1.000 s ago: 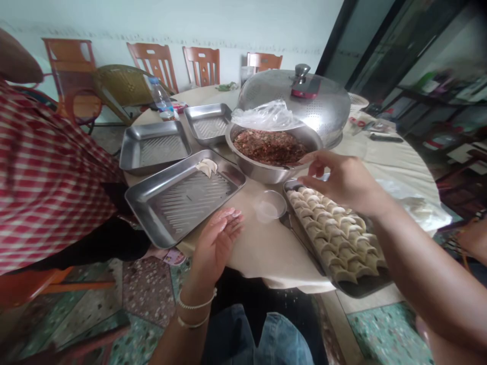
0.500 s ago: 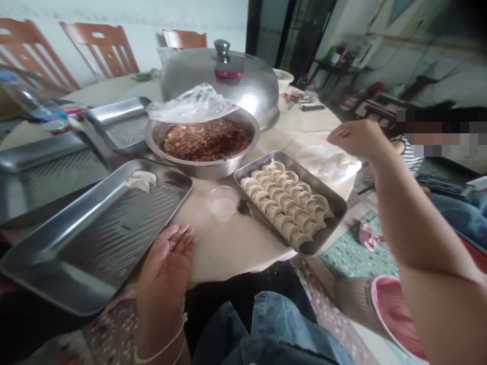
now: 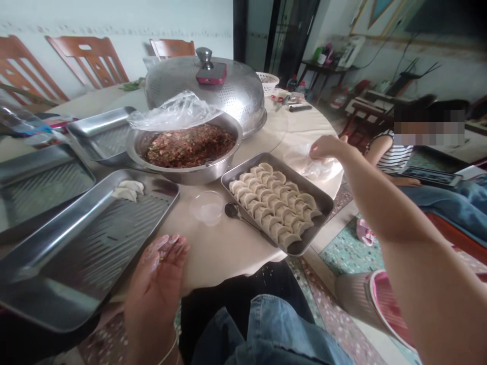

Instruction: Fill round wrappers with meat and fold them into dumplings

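My left hand (image 3: pixel 160 263) lies open, palm up and floury, at the near edge of the round table (image 3: pixel 224 243), beside a large steel tray (image 3: pixel 76 243) that holds a couple of dumplings (image 3: pixel 128 190). My right hand (image 3: pixel 327 148) reaches out over the table's right edge, fingers curled down onto a clear plastic bag of dumpling wrappers (image 3: pixel 315 165). Between the hands stands a steel tray (image 3: pixel 323 203) packed with rows of folded dumplings (image 3: pixel 272 200). A steel bowl of minced filling (image 3: pixel 188 147) stands behind it, with a spoon (image 3: pixel 238 215) and a small clear dish (image 3: pixel 207 208) in front.
A perforated steel dome cover (image 3: pixel 228 88) with a red phone (image 3: pixel 211 73) on it sits at the back. Two more steel trays (image 3: pixel 41 177) lie left. Wooden chairs (image 3: pixel 87 58) line the wall. A seated person (image 3: pixel 411 152) is at the right.
The view swung to the right. My right hand moved from the filling bowl out to the right and came down on the wrapper bag. My left hand stayed open at the table edge.
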Demonstrator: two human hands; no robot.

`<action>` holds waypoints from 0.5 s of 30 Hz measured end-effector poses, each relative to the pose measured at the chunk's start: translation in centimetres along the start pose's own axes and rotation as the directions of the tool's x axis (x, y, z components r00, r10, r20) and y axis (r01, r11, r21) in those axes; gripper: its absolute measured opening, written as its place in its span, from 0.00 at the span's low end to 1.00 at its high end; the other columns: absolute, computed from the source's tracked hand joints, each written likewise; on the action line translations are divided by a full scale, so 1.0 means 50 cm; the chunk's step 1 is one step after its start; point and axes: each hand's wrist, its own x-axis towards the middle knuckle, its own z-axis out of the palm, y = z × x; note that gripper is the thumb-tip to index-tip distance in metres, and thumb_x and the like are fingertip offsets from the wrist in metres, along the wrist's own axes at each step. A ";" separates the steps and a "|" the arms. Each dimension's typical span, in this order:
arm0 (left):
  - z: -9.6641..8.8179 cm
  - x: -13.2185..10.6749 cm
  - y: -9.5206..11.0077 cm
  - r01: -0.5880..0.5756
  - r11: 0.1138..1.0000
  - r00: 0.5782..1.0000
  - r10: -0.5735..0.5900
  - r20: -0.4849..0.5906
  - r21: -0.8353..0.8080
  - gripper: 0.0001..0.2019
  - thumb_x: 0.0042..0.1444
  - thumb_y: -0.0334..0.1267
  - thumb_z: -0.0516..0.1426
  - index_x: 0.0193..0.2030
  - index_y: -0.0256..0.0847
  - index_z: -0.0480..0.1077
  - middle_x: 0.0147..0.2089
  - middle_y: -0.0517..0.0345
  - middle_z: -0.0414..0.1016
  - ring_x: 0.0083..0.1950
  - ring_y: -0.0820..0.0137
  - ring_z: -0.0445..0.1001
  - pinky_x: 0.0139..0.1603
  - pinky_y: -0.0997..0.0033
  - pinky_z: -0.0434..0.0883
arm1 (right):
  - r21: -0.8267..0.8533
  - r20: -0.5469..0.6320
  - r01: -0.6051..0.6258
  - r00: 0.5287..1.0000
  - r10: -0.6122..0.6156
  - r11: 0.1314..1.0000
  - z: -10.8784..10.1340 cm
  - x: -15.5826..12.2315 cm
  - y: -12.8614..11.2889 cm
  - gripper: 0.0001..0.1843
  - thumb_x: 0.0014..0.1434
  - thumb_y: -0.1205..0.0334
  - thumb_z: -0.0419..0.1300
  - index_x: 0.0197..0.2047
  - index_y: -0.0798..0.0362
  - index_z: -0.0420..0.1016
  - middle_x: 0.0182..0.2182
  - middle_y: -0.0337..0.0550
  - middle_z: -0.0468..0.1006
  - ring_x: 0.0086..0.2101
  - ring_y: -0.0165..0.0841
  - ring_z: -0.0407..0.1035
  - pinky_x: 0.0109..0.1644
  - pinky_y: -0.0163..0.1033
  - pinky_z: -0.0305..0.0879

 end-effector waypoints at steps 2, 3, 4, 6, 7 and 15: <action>0.002 -0.004 0.001 0.006 1.000 1.000 -0.006 -0.007 -0.002 0.08 0.54 0.38 0.58 0.38 0.41 0.76 0.39 0.56 0.81 0.43 0.68 0.79 0.53 0.63 0.74 | 0.024 -0.039 -0.002 0.999 0.002 1.000 -0.014 -0.004 -0.014 0.15 0.63 0.56 0.57 0.46 0.58 0.75 0.48 0.50 0.74 0.51 0.41 0.67 0.57 0.53 0.62; 0.003 -0.006 0.002 0.001 1.000 1.000 -0.001 -0.010 -0.001 0.08 0.55 0.38 0.58 0.39 0.41 0.76 0.40 0.56 0.81 0.44 0.68 0.79 0.54 0.64 0.74 | 0.046 -0.074 0.010 0.997 -0.006 0.999 -0.024 -0.007 -0.022 0.14 0.62 0.58 0.57 0.44 0.58 0.77 0.47 0.52 0.75 0.52 0.44 0.66 0.57 0.54 0.59; 0.004 -0.007 0.002 -0.003 1.000 1.000 0.003 -0.013 0.000 0.08 0.55 0.38 0.57 0.39 0.41 0.76 0.40 0.57 0.81 0.45 0.69 0.79 0.54 0.65 0.74 | 0.073 -0.110 0.031 0.994 -0.023 0.997 -0.033 -0.011 -0.032 0.14 0.62 0.60 0.56 0.43 0.59 0.78 0.47 0.54 0.75 0.51 0.45 0.66 0.56 0.54 0.57; 0.008 -0.009 0.001 -0.006 1.000 1.000 0.006 -0.016 0.000 0.08 0.55 0.38 0.57 0.40 0.42 0.76 0.40 0.58 0.81 0.45 0.69 0.79 0.53 0.67 0.75 | 0.139 -0.160 0.102 0.984 -0.079 0.985 -0.049 -0.021 -0.057 0.16 0.61 0.60 0.55 0.47 0.57 0.78 0.45 0.53 0.77 0.47 0.43 0.69 0.53 0.50 0.60; 0.010 -0.008 0.000 -0.003 1.000 1.000 0.003 -0.013 -0.003 0.08 0.55 0.38 0.57 0.39 0.42 0.76 0.40 0.58 0.81 0.44 0.69 0.79 0.51 0.68 0.75 | 0.174 -0.166 0.149 0.979 -0.120 0.973 -0.054 -0.026 -0.072 0.16 0.61 0.59 0.56 0.49 0.55 0.77 0.44 0.51 0.78 0.44 0.40 0.70 0.50 0.47 0.62; 0.004 0.005 -0.004 0.038 0.998 0.996 -0.033 0.087 -0.057 0.06 0.51 0.37 0.60 0.35 0.40 0.77 0.36 0.56 0.82 0.39 0.68 0.81 0.43 0.69 0.78 | 0.285 -0.131 0.298 0.954 -0.271 0.911 -0.060 -0.037 -0.100 0.25 0.65 0.64 0.52 0.65 0.52 0.59 0.50 0.45 0.78 0.40 0.27 0.71 0.44 0.35 0.66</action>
